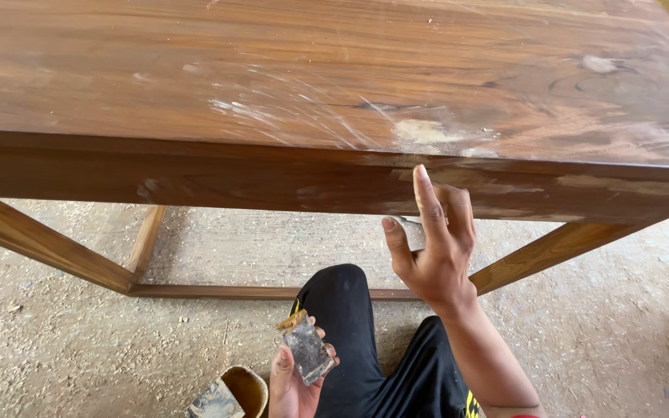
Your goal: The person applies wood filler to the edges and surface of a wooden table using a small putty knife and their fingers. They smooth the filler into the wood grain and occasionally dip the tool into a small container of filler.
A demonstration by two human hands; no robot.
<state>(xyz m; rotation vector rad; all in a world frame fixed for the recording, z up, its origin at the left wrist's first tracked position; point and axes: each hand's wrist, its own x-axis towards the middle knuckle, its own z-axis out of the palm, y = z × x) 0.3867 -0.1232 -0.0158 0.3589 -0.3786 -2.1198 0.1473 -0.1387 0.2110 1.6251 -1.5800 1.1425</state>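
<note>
1. Reaching up to the front edge of a wooden table point(334, 85), with the right hand point(435, 248) raised from below and its forefinger stretched out straight, tip touching the front rail point(272, 182) just under the top.
2. Resting half open, holding nothing: thumb spread to the side, the other fingers loosely bent behind the forefinger and partly hidden by it, so not telling whether they are touching the wood too.
3. Gripping a small flat scraper point(307, 348) in the left hand point(292, 383), low in the view and well apart from the table, pinched between thumb and fingers; blade smeared grey, with a lump of tan filler clinging to its upper corner.
4. Getting cut off by the bottom edge: the heel and wrist of the left hand, and the right forearm past the elbow.
5. Showing pale filler patches and whitish scratch marks on the table top, thickest right above the pointing finger; smaller pale smears running along the rail to the right.
6. Lying partly out of view at the bottom edge, a small round bowl point(249, 387) with a smeared flat piece point(214, 401) beside it, just left of the left hand; contents of the bowl hard to make out.
7. Sitting on a dusty floor point(63, 340) strewn with sawdust, one knee in black trousers point(342, 310) pushing up between the two hands.
8. Slanting away under the top, table legs and a low crossbar, both far ends running out of frame.
</note>
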